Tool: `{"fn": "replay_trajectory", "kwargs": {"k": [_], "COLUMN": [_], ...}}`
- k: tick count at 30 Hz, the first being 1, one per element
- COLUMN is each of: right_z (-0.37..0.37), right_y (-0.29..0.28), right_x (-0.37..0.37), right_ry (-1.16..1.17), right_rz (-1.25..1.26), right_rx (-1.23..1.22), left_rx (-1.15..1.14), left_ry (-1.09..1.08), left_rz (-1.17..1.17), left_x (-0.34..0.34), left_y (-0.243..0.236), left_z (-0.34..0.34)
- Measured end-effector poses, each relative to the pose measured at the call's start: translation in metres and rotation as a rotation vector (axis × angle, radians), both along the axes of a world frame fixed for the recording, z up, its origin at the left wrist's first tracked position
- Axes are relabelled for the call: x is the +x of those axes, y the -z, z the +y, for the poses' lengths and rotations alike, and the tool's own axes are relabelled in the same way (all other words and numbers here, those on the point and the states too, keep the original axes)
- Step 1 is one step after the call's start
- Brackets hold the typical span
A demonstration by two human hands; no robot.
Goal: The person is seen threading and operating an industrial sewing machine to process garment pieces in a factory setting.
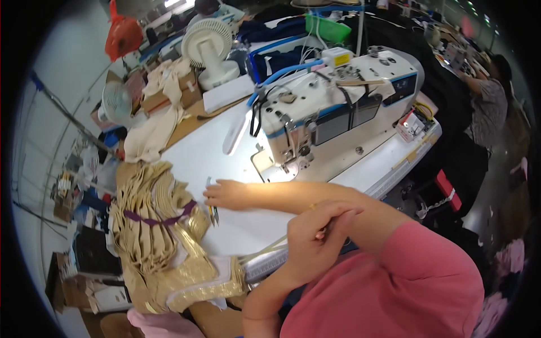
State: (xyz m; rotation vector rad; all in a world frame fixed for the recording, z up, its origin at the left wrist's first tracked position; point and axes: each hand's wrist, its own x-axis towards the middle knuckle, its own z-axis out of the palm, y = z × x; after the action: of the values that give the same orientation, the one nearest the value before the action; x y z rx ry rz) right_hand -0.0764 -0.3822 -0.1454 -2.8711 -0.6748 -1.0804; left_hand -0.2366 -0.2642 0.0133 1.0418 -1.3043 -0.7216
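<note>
My right arm crosses in front of me to the left. On the white sewing table (pixel 191 155), my right hand (pixel 228 195) is closed over a small pair of thread snips (pixel 214 217), whose blades stick out on the near side. My left hand (pixel 313 239) is raised by my right forearm, its fingers curled in and its thumb side toward that arm. What those fingers hold, if anything, is hidden. Left of my right hand lies a stack of folded beige fabric pieces (pixel 149 236), with a dark purple strip (pixel 160 219) across it. Shiny gold fabric (pixel 191 276) spreads on the near side.
A white sewing machine (pixel 338 107) with a lit needle area stands beyond my arm. Behind the table are a white fan (pixel 208 48), beige cloth (pixel 149 138) and a green basket (pixel 328 28). Dark fabric (pixel 451 112) hangs at right; another person (pixel 487 107) sits farther off.
</note>
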Motion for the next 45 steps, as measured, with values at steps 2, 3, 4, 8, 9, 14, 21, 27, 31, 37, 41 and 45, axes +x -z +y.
{"fn": "replay_trajectory", "kwargs": {"k": [2, 3, 4, 8, 9, 14, 21, 27, 31, 37, 41, 45], "right_z": [0.005, 0.010, 0.018, 0.017, 0.015, -0.004, -0.074, -0.142, -0.161, -0.138, -0.075, -0.018], "right_y": [-0.003, -0.007, -0.016, -0.011, -0.007, -0.064, -0.180, -0.232, -0.225, -0.232, -0.173, -0.121], "right_x": [-0.002, -0.007, -0.017, -0.068, -0.083, -0.231, -0.361, -0.330, -0.316, -0.321, -0.341, -0.374], "right_ry": [0.100, 0.108, 0.133, 0.198, 0.200, 0.065, 0.766, 0.879, 0.844, 0.854, -0.117, 0.041], "right_rz": [0.131, 0.123, 0.195, 0.358, 0.403, 0.718, 0.006, -0.168, -0.164, -0.020, 0.243, 0.733], "right_rx": [-0.096, -0.098, -0.147, -0.018, 0.073, 1.232, 0.490, -0.200, -0.233, 0.512, 1.357, 1.756], "left_rx": [0.042, 0.049, 0.045, 0.000, -0.003, -0.110, -0.106, -0.173, -0.143, -0.107, 0.120, 0.105], "left_ry": [-0.059, -0.051, -0.055, -0.019, -0.003, -0.044, 0.017, 0.000, -0.011, -0.082, -0.039, -0.052], "left_rz": [0.031, 0.079, 0.076, 0.222, 0.281, 0.178, 0.212, 0.207, 0.196, 0.106, 0.091, 0.109], "left_x": [0.001, 0.002, 0.003, -0.003, -0.005, -0.009, -0.015, -0.031, -0.037, -0.039, -0.044, -0.040], "left_y": [0.002, 0.001, 0.000, -0.006, -0.008, -0.014, -0.026, -0.034, -0.034, -0.030, -0.027, 0.018], "left_z": [0.004, 0.006, 0.008, 0.003, 0.001, -0.004, -0.011, -0.017, -0.015, -0.012, -0.022, -0.037]}}
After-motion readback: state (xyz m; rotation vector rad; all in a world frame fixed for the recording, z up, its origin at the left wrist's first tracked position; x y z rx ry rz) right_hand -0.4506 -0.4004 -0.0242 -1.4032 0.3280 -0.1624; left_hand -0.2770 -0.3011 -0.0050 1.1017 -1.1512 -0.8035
